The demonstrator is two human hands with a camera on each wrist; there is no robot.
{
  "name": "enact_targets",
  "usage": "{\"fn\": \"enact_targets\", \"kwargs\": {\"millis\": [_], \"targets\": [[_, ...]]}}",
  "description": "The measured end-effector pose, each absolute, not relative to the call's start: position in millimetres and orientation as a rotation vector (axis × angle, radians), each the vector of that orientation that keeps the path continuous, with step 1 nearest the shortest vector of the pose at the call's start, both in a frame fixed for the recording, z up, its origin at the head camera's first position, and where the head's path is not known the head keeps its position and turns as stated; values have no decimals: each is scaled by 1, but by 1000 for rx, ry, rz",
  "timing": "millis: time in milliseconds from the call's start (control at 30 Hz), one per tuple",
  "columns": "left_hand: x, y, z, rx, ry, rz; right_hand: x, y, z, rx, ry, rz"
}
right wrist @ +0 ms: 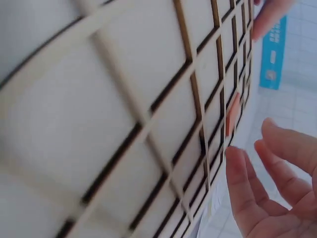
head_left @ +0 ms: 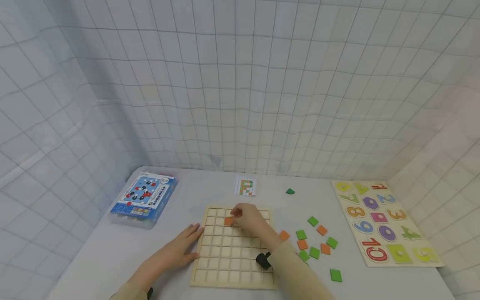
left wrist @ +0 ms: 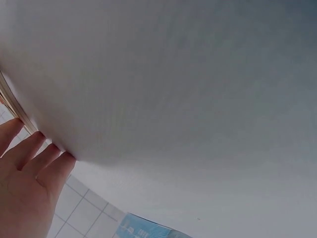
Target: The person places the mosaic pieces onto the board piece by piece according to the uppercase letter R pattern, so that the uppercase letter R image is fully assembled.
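Observation:
A wooden grid board lies in front of me, one orange square tile in a cell of its upper part. My right hand hovers over the board just right of that tile. In the right wrist view, its fingers are spread and bent a little, holding nothing, with one fingertip close to the orange tile; whether they touch cannot be told. My left hand lies on the table, extended fingers against the board's left edge. Loose orange tiles and green tiles lie right of the board.
A small card with a coloured grid pattern lies beyond the board, a dark green piece to its right. A boxed molecule-model set stands at left, and a number puzzle board at right. Grid-patterned curtains surround the table.

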State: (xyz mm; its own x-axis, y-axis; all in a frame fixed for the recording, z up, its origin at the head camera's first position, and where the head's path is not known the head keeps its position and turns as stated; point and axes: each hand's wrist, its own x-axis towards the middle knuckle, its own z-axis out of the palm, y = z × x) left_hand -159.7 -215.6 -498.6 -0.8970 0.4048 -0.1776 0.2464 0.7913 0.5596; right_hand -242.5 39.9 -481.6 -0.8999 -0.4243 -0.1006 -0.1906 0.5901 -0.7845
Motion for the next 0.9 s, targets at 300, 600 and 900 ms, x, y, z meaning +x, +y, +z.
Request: {"fn": "enact_targets", "kwargs": {"millis": [300,600,900], "targets": [[-161,-222,-502,578,2713,765,-231,127,-482,-362,2682,-1287],[-162,-222,-502,593,2676,801,-224,216,-484,-60,2792,-1278],[-164,-222,-504,609,2688,782,-227,256,-484,59,2834,-1251]]}}
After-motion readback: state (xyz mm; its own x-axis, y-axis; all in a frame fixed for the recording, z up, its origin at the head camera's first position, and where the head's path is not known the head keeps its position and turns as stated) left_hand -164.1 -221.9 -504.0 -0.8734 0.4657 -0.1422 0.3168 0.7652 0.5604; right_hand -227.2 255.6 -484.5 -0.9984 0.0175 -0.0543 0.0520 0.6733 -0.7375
